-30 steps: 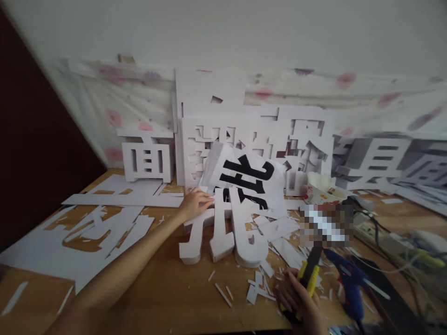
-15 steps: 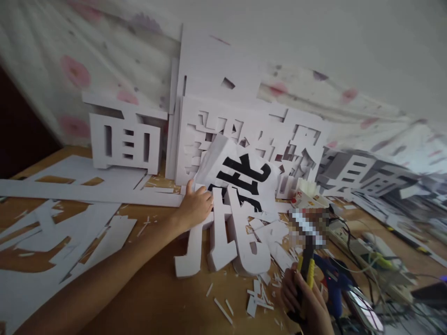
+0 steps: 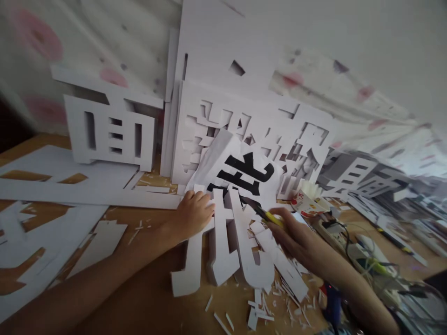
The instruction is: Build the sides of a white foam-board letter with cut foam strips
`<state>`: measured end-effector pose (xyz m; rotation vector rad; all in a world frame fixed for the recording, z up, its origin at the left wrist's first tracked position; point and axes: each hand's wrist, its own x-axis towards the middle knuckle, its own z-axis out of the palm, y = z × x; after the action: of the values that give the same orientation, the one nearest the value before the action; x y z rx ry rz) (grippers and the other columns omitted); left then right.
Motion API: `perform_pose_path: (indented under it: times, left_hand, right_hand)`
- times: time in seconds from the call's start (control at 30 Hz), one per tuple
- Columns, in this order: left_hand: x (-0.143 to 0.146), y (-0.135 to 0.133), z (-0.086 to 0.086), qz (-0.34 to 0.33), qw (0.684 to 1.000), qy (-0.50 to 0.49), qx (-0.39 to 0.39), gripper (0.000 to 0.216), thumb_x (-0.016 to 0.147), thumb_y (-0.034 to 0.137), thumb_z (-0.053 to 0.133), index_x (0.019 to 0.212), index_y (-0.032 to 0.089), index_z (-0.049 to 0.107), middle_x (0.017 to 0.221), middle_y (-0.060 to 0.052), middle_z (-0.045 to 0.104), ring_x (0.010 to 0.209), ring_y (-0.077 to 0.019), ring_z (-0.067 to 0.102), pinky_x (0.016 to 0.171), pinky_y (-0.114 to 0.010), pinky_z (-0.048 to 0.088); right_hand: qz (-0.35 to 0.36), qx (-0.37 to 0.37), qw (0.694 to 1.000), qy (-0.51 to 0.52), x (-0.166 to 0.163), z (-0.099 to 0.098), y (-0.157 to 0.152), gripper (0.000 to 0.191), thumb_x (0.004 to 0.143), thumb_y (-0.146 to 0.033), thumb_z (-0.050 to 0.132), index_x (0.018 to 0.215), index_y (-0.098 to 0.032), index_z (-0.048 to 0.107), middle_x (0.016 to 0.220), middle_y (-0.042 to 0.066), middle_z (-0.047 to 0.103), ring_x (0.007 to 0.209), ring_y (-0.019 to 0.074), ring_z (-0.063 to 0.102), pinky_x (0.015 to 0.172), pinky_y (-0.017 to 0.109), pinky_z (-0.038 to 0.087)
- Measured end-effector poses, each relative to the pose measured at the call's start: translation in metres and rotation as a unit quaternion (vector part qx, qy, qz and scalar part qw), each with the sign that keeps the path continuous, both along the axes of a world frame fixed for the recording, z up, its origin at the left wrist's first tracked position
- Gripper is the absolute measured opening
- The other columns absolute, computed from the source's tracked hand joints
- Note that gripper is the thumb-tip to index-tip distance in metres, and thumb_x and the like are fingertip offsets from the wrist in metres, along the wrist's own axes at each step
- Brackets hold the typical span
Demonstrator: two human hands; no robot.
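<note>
A white foam-board character [image 3: 222,237] in separate strokes stands on the table in front of me. My left hand [image 3: 194,211] is closed over the upper part of its left stroke. A yellow and black utility knife [image 3: 274,219] is gripped in my right hand [image 3: 291,228]. Its blade end reaches the upper part of the character's right stroke; whether it touches, I cannot tell. Just behind leans a white paper sheet [image 3: 223,145] printed with a black character, partly covered by the foam strokes.
Cut-out foam boards [image 3: 206,104] lean at the back, beside a standing foam character [image 3: 111,132]. Foam scraps [image 3: 256,311] litter the wooden table. To the right are a paper cup [image 3: 309,200], a blue glue gun [image 3: 331,304], tangled cables and another cutter [image 3: 394,239].
My right hand has brought the knife from the lower right up and left to the character's top. My left hand stays on the left stroke. The view has shifted closer.
</note>
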<state>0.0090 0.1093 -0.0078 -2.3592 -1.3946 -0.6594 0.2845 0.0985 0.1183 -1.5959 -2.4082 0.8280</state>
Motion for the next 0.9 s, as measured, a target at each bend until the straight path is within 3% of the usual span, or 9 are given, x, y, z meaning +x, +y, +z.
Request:
perform_pose_path:
  times: [0.1, 0.27, 0.43, 0.73, 0.9]
  left_hand:
    - [0.0, 0.003, -0.006, -0.015, 1.0, -0.003, 0.0, 0.025, 0.096, 0.022, 0.046, 0.097, 0.017, 0.071, 0.071, -0.004, 0.063, 0.069, -0.0195, 0.056, 0.066, -0.035, 0.036]
    - [-0.001, 0.006, -0.015, -0.024, 0.999, -0.034, -0.019, 0.028, 0.095, 0.018, 0.044, 0.106, 0.014, 0.07, 0.06, -0.001, 0.063, 0.054, -0.0165, 0.057, 0.053, -0.032, 0.032]
    - [0.001, 0.006, -0.017, -0.006, 0.998, -0.062, -0.016, 0.028, 0.094, 0.019, 0.045, 0.103, 0.015, 0.072, 0.058, -0.001, 0.064, 0.052, -0.0171, 0.059, 0.05, -0.032, 0.031]
    - [0.002, 0.006, -0.014, -0.005, 0.997, -0.075, -0.022, 0.032, 0.095, 0.018, 0.042, 0.097, 0.016, 0.074, 0.055, -0.001, 0.064, 0.049, -0.0176, 0.058, 0.05, -0.033, 0.029]
    - [0.0, 0.006, -0.01, -0.005, 0.995, -0.09, -0.045, 0.029, 0.096, 0.02, 0.046, 0.089, 0.018, 0.074, 0.061, -0.002, 0.067, 0.058, -0.0189, 0.06, 0.059, -0.034, 0.034]
  right_hand:
    - [0.181, 0.112, 0.964, -0.16, -0.043, 0.015, 0.042, 0.03, 0.102, -0.037, 0.032, 0.113, -0.019, 0.053, 0.081, 0.007, 0.066, 0.07, 0.019, 0.061, 0.061, 0.03, 0.038]
    - [0.283, 0.149, 0.899, -0.298, -0.084, 0.007, 0.082, 0.028, 0.097, -0.019, 0.037, 0.118, -0.018, 0.057, 0.079, 0.007, 0.068, 0.068, 0.019, 0.062, 0.057, 0.029, 0.03]
    - [0.315, 0.148, 0.866, -0.358, -0.093, 0.005, 0.087, 0.029, 0.098, -0.019, 0.038, 0.119, -0.019, 0.058, 0.072, 0.005, 0.067, 0.061, 0.0189, 0.061, 0.052, 0.031, 0.021]
    - [0.327, 0.126, 0.851, -0.391, -0.103, 0.01, 0.09, 0.029, 0.097, -0.018, 0.04, 0.118, -0.02, 0.06, 0.072, 0.004, 0.068, 0.061, 0.0184, 0.061, 0.05, 0.029, 0.023]
    - [0.357, 0.153, 0.808, -0.442, -0.122, 0.023, 0.093, 0.024, 0.095, -0.016, 0.045, 0.107, -0.02, 0.065, 0.067, 0.003, 0.065, 0.056, 0.016, 0.057, 0.049, 0.029, 0.021]
